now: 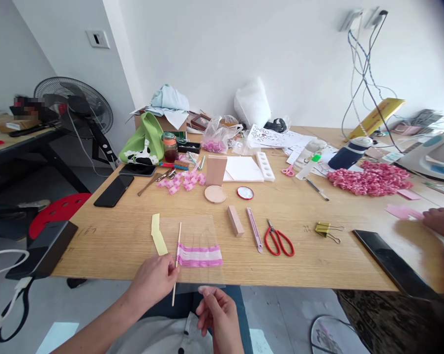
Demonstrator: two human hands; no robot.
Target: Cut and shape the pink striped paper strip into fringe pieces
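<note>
My left hand (156, 276) is closed on a thin wooden stick (179, 236), which lies lengthwise along the left end of a pink and white striped fabric strip (200, 256). The gathered strip rests on a clear plastic sheet (201, 227) that reaches past the table's front edge. My right hand (220, 314) is just below the sheet's lower edge, fingers curled and thumb against the index finger; whatever is in that pinch is too small to make out. A bent piece of yellow paper tape (158, 234) lies by my left hand.
Right of the sheet lie a pinkish block (235, 221), a slim pink cutter (254, 230), red-handled scissors (279, 239) and a binder clip (328, 230). A black phone (114, 191) is at the left. Another person's hand (441, 222) touches pink paper at far right.
</note>
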